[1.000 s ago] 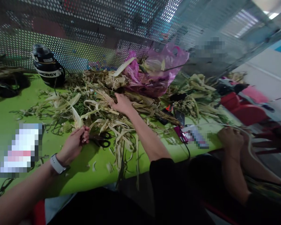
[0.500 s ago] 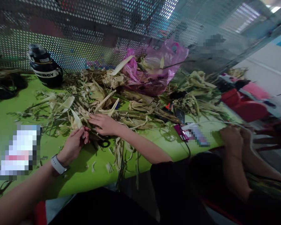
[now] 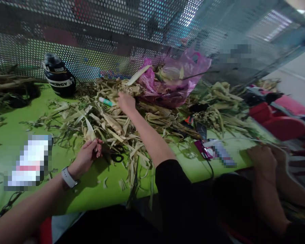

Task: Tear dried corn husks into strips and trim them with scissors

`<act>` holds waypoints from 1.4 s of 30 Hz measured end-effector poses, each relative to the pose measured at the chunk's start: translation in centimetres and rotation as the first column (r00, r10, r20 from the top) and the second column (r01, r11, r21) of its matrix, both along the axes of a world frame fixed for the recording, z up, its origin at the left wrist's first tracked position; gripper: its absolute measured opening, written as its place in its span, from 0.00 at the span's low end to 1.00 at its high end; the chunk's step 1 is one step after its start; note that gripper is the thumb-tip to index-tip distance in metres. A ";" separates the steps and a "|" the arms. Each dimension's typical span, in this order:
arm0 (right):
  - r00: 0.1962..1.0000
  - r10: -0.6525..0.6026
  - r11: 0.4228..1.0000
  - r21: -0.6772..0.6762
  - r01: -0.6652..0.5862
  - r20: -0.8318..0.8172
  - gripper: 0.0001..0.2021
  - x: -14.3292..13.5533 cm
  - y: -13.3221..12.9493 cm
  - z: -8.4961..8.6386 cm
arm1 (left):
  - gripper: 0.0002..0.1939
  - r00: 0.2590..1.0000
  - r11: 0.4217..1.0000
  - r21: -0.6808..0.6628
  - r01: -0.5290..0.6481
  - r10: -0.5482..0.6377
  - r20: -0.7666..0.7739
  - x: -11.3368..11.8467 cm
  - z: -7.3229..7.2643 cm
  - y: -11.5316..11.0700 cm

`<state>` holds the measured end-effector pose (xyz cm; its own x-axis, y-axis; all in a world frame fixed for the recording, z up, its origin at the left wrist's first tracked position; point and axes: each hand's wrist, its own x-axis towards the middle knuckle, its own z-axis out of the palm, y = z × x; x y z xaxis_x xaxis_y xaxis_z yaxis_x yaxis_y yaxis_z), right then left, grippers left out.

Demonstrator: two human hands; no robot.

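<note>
My left hand (image 3: 87,154), with a pale watch strap at its wrist, pinches the lower end of a dried corn husk bundle (image 3: 89,134) whose pale tip points up. My right hand (image 3: 126,103) reaches across to the back of the loose corn husks (image 3: 109,123). Its fingers bend down among them, and their tips are hidden. Just left of it lies a white and green tube (image 3: 106,101), like a glue stick. Black-handled scissors (image 3: 117,157) lie partly under husks, right of my left hand.
A black jug (image 3: 59,78) and a pink plastic bag (image 3: 173,84) stand by the perforated metal screen (image 3: 104,40). Blurred-out phones (image 3: 30,162) lie left and right on the green table (image 3: 91,193). A co-worker's hands (image 3: 264,156) rest at the right edge.
My right hand has moved from beside my left hand to the back of the pile. The white and green tube now shows. My left hand keeps its hold; the view has shifted slightly.
</note>
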<state>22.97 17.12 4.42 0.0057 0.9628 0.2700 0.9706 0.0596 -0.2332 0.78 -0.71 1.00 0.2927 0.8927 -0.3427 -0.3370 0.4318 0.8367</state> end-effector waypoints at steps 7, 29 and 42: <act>0.926 -0.125 0.931 0.279 0.233 -0.356 0.09 6.5 0.7 1.0 | 0.08 1.000 1.000 -0.007 0.017 -0.016 0.004 0.0 0.3 -0.1; 0.422 0.257 0.949 0.310 0.060 -0.869 0.15 6.7 -7.1 -6.7 | 0.09 0.991 0.958 0.263 -0.110 0.127 -0.050 7.0 5.5 11.0; 0.678 0.185 0.982 0.104 -0.159 -0.712 0.19 8.2 -8.2 -5.0 | 0.14 0.940 0.916 0.293 -0.274 0.320 -0.122 9.6 4.5 16.6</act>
<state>31.17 8.91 -0.55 0.0446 0.9580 0.2834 0.4812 0.2280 -0.8465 10.41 15.87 5.50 -0.0398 0.9943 -0.0991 -0.2627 0.0853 0.9611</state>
